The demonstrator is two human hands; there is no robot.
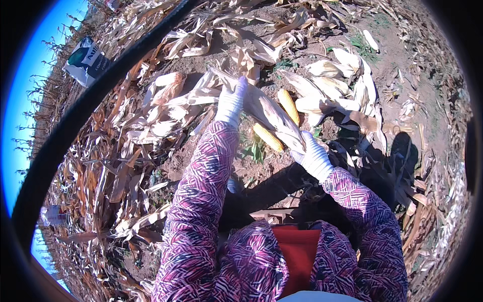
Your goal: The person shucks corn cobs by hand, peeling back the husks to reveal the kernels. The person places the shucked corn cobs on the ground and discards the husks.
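A corn ear in its dry, pale husk spans the space between my two gloved hands, slanting down to the right. My left hand, in a white knit glove, grips its upper left end. The lower right end is held in my right hand, gloved the same way. The fingers of both hands are partly hidden. A bare yellow corn cob lies on the soil just beyond the husked ear. Another yellow cob is on the near side, beside green weeds.
Several ears in pale husks are heaped to the right, and a pale cob lies farther off. Dry husks and leaves cover the left ground. A printed sack stands far left, behind a dark curved bar.
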